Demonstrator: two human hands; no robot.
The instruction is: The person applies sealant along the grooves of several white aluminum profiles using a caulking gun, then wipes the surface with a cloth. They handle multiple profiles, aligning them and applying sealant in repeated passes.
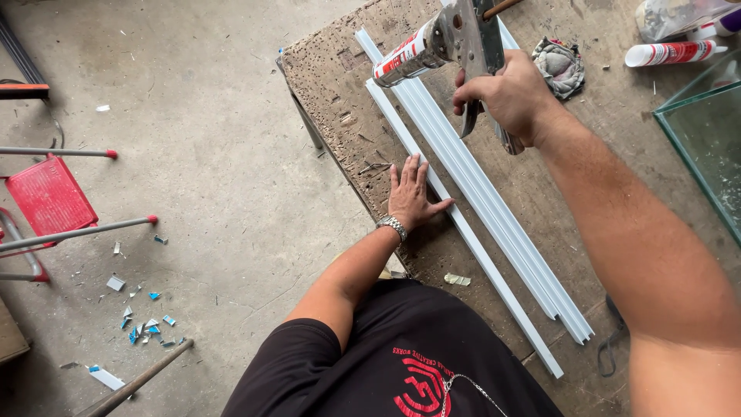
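Right hand (505, 96): fingers closed around the handle and trigger of a metal caulking gun (463, 35), held above the desk (340, 85). The gun carries a sealant cartridge (403, 55), white and red; its nozzle end points toward the upper left, over the far end of the white strips. Whether sealant is leaving the nozzle cannot be told.

Left hand (409, 197): fingers spread flat, palm down on the desk, holding nothing. The thumb touches the edge of a narrow white strip (494, 278). A metal watch band (392, 225) sits on that wrist.

Just beside the narrow strip lies a wider bundle of white channel profiles (494, 205), running parallel to it from the far end of the desk to the near edge. The desk top is worn, pitted and stained.

Containers: a second sealant tube (668, 52) lies on its side at the far right, capped. Near it, a clear plastic bag (671, 15); contents not readable. A glass tank (706, 131) stands at the right edge of the desk; nothing can be made out inside it.

A crumpled rag (559, 66) lies between the gun and the spare tube.

Floor (201, 154): concrete, with blue and white fragments (143, 320) scattered at lower left, near a red stool (50, 201) tipped on its side.
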